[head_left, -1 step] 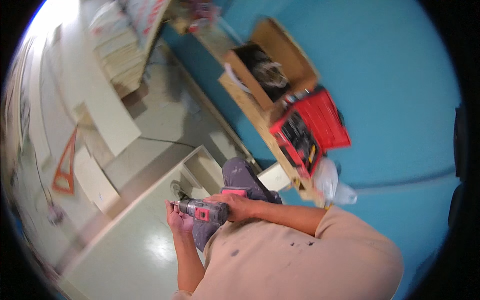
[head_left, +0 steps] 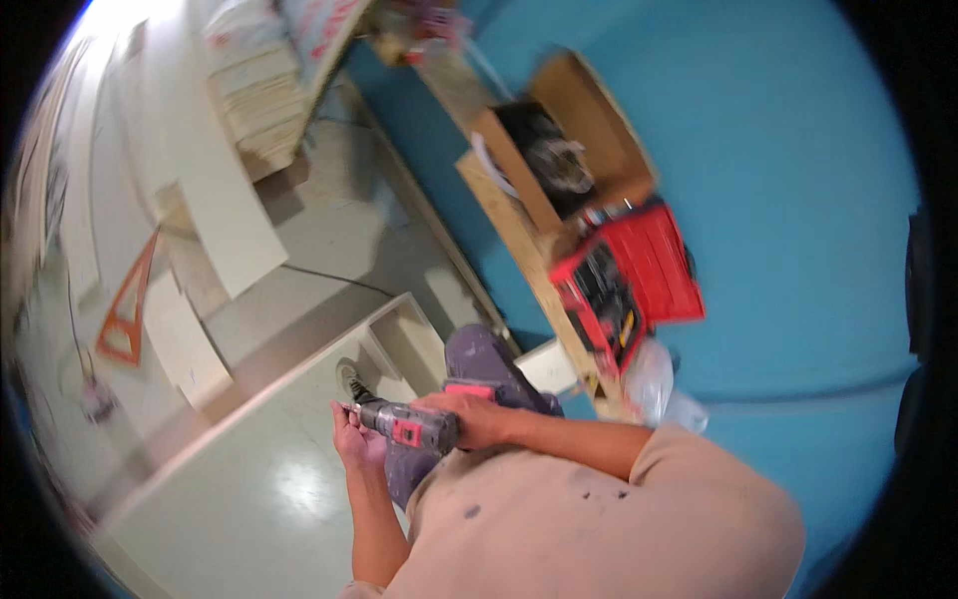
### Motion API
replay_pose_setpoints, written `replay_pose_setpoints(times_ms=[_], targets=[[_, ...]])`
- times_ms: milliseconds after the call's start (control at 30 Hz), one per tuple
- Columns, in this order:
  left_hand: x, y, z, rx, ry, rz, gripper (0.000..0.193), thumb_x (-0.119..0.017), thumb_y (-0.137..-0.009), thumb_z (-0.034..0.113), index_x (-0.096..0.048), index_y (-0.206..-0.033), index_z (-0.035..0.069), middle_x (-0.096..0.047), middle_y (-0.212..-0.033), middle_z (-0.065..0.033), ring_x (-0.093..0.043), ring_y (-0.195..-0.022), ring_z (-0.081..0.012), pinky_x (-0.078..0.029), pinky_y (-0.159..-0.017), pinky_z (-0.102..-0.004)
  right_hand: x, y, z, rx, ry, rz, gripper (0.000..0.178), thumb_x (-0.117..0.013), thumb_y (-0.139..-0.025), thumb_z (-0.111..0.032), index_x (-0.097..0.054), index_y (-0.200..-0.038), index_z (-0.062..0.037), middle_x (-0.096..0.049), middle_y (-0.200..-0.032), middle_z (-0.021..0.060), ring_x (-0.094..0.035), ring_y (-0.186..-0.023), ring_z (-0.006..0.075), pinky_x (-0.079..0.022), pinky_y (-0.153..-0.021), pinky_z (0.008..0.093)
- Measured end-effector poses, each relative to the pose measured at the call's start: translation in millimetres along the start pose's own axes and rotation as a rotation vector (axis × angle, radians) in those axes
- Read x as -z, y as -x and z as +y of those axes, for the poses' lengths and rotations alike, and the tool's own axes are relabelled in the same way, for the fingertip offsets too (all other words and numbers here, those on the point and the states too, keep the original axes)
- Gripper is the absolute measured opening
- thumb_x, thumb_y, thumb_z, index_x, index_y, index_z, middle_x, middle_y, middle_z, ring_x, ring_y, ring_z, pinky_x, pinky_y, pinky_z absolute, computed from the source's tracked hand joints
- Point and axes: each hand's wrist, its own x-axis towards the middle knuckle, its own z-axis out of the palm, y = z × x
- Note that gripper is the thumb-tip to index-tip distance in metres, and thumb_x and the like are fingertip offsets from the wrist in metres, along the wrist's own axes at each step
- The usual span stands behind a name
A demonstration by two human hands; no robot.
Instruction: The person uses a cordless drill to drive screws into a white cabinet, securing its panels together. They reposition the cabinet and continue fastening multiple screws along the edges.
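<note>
My right hand point(head_left: 474, 417) is wrapped round the grip of a cordless drill point(head_left: 424, 427), which has a dark body with pinkish-red parts. The drill lies level in front of my torso, its nose to the left. At that nose, the fingers of my left hand point(head_left: 357, 439) are closed in a pinch, palm partly up. Whether they grip the bit or some small piece there is too small to make out. Beneath both hands are my dark trousers and a pale cabinet-like frame point(head_left: 404, 344) with a broad flat panel point(head_left: 239, 499).
To the right, a wooden ledge point(head_left: 534, 268) along the blue wall bears an open cardboard box point(head_left: 614, 130) and an open red tool case point(head_left: 654, 265). An orange set square point(head_left: 121, 344), pale boards point(head_left: 235, 240) and a cable point(head_left: 334, 277) lie at the left.
My view has shifted slightly, so the boxes and boards sit a little differently in the picture. Both hands keep the same hold at the drill.
</note>
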Motion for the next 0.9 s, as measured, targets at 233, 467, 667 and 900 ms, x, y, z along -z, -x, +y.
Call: replay_pose_setpoints(times_ms=[233, 467, 667, 900], targets=[[66, -38, -22, -0.252, 0.110, 0.288, 0.023, -0.052, -0.102, 0.026, -0.055, -0.086, 0.009, -0.042, -0.062, 0.0054, -0.037, -0.052, -0.0038, -0.030, -0.045, -0.0193, -26, -57, 81, 0.074, 0.048, -0.282, 0.065, -0.074, -0.074, -0.007, -0.050, -0.135, -0.0036, -0.062, -0.112, 0.0182, -0.061, -0.103, 0.0364, -0.048, -0.088, 0.0404], [117, -157, -54, -0.246, 0.084, 0.452, 0.017, -0.052, -0.101, 0.022, -0.056, -0.092, 0.009, -0.043, -0.065, 0.0057, -0.038, -0.054, -0.0050, -0.032, -0.047, -0.0194, -26, -145, 254, -0.087, -0.167, -0.487, 0.062, -0.073, -0.078, -0.009, -0.049, -0.135, -0.0020, -0.057, -0.130, 0.0164, -0.058, -0.116, 0.0310, -0.044, -0.099, 0.0359], [132, -328, -105, -0.171, -0.116, 0.481, 0.018, -0.053, -0.101, 0.024, -0.057, -0.095, 0.007, -0.043, -0.066, 0.0053, -0.037, -0.055, -0.0042, -0.032, -0.048, -0.0174, -14, -191, 439, -0.394, -0.577, -0.306, 0.060, -0.077, -0.072, -0.011, -0.055, -0.127, -0.0016, -0.067, -0.114, 0.0148, -0.065, -0.107, 0.0205, -0.049, -0.094, 0.0330], [83, -479, -220, -0.162, -0.578, 0.356, 0.029, -0.052, -0.101, 0.027, -0.060, -0.097, -0.001, -0.045, -0.069, 0.0018, -0.039, -0.059, -0.0058, -0.028, -0.051, -0.0211, 73, -202, 618, -0.691, -1.405, -0.307, 0.046, -0.068, -0.078, -0.004, -0.055, -0.122, 0.0022, -0.067, -0.104, 0.0214, -0.066, -0.074, 0.0178, -0.054, -0.066, 0.0313]])
